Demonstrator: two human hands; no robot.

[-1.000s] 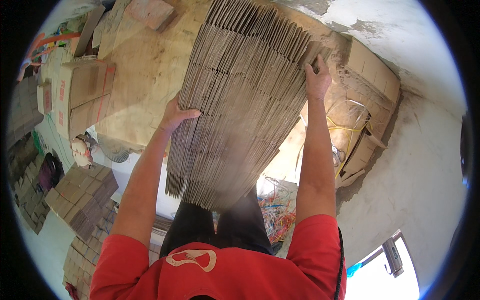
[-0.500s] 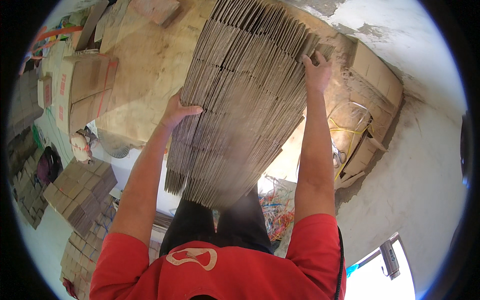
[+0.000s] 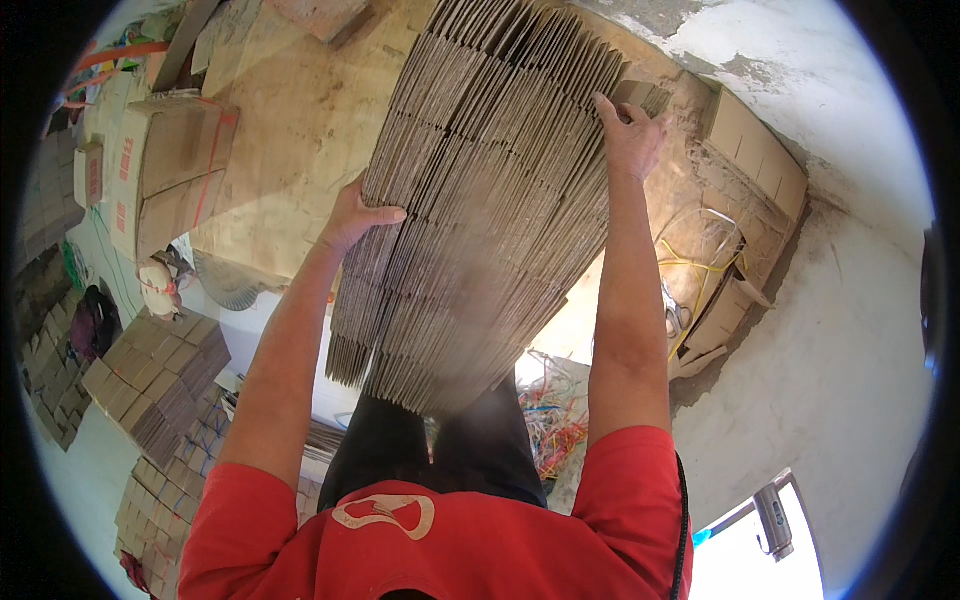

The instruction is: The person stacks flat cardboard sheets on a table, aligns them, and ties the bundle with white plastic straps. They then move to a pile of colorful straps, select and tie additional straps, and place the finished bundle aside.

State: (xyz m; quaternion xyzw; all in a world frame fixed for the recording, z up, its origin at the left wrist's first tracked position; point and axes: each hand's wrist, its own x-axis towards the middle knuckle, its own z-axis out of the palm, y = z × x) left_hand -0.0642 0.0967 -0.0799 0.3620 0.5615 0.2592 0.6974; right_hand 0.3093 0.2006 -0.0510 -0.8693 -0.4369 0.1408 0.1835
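A large row of folded brown cardboard pieces (image 3: 480,200), packed on edge, spans the wooden worktop and overhangs its near side above my legs. My left hand (image 3: 360,217) grips its left edge, the thumb lying across the top and the other fingers hidden at the side. At the far right edge, my right hand (image 3: 633,140) touches the row with its thumb, the fingers bent and apart from the thumb. Just beyond that hand lies a small cardboard bundle (image 3: 645,95).
The wooden worktop (image 3: 290,130) carries a cardboard box (image 3: 185,160) at left. Scissors (image 3: 677,315) and yellow strapping (image 3: 690,263) lie at right, near a long cardboard box (image 3: 755,150) by the wall. Bundled cardboard stacks (image 3: 160,375) stand lower left; colourful strap scraps (image 3: 560,415) lie below.
My right hand has shifted slightly toward me along the right edge, its thumb now nearer the cardboard row. My left hand stays at the left edge.
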